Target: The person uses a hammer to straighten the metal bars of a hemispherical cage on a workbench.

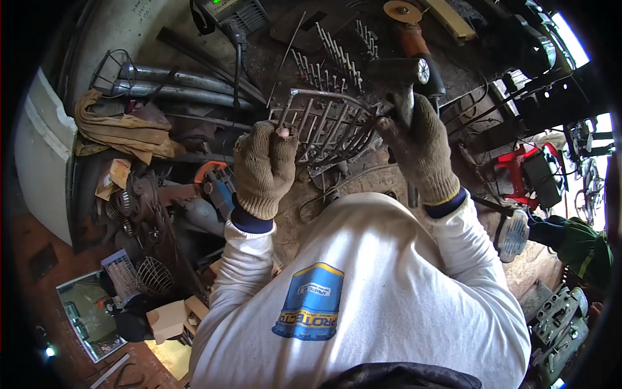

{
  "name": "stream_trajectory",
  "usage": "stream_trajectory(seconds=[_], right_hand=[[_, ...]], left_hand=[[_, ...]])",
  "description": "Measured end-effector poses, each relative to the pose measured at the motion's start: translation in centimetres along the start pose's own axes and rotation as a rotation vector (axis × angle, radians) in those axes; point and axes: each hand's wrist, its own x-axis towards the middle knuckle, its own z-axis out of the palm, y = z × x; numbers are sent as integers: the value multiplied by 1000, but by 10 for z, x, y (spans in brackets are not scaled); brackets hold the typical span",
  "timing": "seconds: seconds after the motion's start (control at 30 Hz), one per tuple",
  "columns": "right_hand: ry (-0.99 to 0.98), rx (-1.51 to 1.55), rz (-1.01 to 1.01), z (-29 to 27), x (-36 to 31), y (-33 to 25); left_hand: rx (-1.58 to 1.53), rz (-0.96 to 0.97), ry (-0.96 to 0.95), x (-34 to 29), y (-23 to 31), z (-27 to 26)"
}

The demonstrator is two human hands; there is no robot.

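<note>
A knitted brown work glove covers my left hand, which is closed at the left end of a curved metal grille. A bare fingertip pokes through that glove. Several welded bars make up the grille, which lies over the near edge of the dark workbench. My right hand, gloved too, is wrapped round the handle of a hammer. The hammer's thick cylindrical head is raised at the far side of my hand, past the grille's right end. Part of the handle shows below the glove.
Upright metal pegs stand on the bench beyond the grille. An angle grinder lies at the far right. Steel tubes and a brown cloth are at the left. A person's shoe shows at the right.
</note>
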Motion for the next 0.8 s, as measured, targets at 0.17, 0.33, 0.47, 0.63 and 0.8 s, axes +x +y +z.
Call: stream_trajectory(seconds=[0.17,0.33,0.47,0.63,0.8], right_hand=[[-43,96,47,16,12,10],[-206,219,204,26,16,4],[-189,174,95,31,17,7],[-213,141,94,30,13,-4],[-193,112,82,32,12,1]], left_hand=[[-113,-35,36,-15,-20,3],[-600,-321,-110,-10,-21,-9],[-777,-511,-328,28,-10,-31],[-813,-656,-469,32,-5,-31],[-1088,-828,-382,30,-3,-22]])
